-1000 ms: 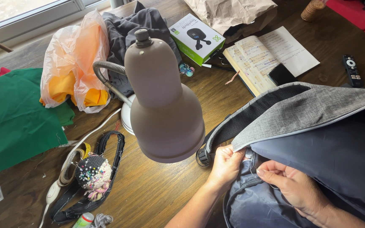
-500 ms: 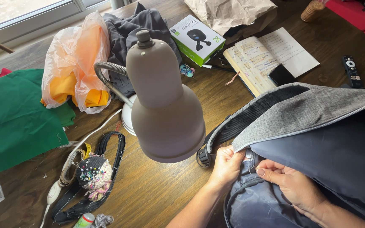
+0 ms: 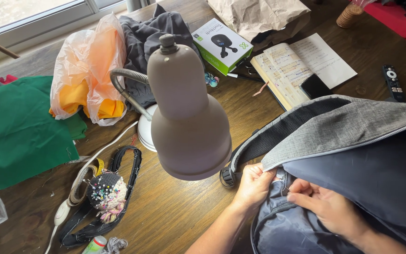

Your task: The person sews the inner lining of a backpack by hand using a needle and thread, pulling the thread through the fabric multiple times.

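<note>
Now | left hand stays pinched on the grey backpack edge, near right on the tabletop; right hand fingers have crept closer, closed at the seam | work holds steady | lamp beside; anything pinched is too small to tell.

I've got the backpack lying open across the right end of the wooden table, right under the lamp's light. Its outer shell is grey woven fabric, folded back as a flap with a zip line running along its edge. Black mesh padding shows on the strap side at the left. Underneath, the dark navy lining is bunched and wrinkled, spilling toward me at the table's near edge.
</note>
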